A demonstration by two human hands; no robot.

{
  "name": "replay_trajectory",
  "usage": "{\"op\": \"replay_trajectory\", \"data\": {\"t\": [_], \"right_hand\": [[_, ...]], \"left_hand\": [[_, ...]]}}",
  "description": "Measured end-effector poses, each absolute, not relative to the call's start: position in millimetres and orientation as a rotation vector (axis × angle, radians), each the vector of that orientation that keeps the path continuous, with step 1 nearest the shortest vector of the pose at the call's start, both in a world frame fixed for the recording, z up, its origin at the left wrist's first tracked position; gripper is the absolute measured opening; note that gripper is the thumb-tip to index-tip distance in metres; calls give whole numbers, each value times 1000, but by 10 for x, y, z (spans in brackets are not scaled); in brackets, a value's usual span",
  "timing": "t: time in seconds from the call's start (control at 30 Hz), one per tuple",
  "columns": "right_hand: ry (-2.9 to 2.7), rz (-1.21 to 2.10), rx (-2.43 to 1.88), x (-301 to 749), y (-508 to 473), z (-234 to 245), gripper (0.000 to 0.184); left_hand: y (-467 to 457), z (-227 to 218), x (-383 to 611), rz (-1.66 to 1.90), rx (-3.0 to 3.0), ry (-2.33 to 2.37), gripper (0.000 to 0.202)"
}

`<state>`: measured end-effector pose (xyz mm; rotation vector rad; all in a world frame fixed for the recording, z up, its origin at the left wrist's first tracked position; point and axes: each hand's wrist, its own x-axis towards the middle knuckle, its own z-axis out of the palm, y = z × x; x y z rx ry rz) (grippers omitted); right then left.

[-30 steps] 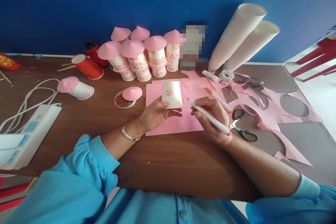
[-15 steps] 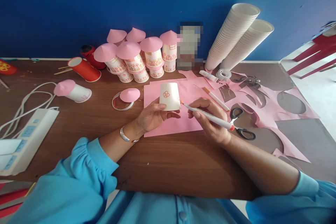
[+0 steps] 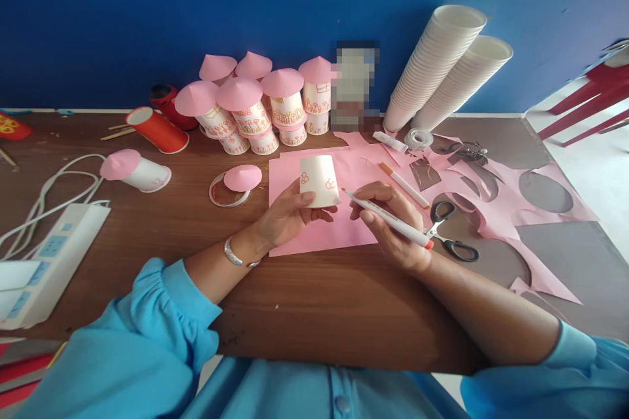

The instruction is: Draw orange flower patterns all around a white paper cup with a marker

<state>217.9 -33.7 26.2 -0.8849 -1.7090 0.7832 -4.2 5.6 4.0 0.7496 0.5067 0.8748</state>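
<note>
My left hand (image 3: 289, 213) is closed around a white paper cup (image 3: 318, 177), its wider end facing down. Two small red flower drawings show on the cup's side. In my right hand (image 3: 398, 222) is a white marker (image 3: 393, 217) with a red end, gripped like a pen. Its tip is just right of the cup, apart from it. Beneath both hands lies pink paper (image 3: 344, 236). Another marker (image 3: 403, 184), with an orange-brown end, rests on that paper. Black-handled scissors (image 3: 437, 230) lie beside my right hand.
Several decorated cups with pink cone roofs (image 3: 240, 95) stand along the blue wall. Tall stacks of white cups (image 3: 435, 62) lean at the back right. Pink paper offcuts (image 3: 545, 262) spread over the right side. A power strip (image 3: 59, 262) and cables lie at left.
The cup has turned in my left hand: the first flower has shifted left and a second one now shows on the right. The marker tip has moved slightly right.
</note>
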Motion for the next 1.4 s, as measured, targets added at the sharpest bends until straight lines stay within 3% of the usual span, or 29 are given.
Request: {"op": "replay_trajectory", "data": {"t": [0.43,0.7,1.4], "right_hand": [[-1781,758,-789,2149,-368,283,21],[-1919,456,-748,2120,-384,279,10],[-1961,315,-751,2105,-348,271,11]], "left_hand": [[47,47,-33,826,775,519,38],[31,24,-27,836,825,540,29],[18,13,-16,786,935,573,36]]}}
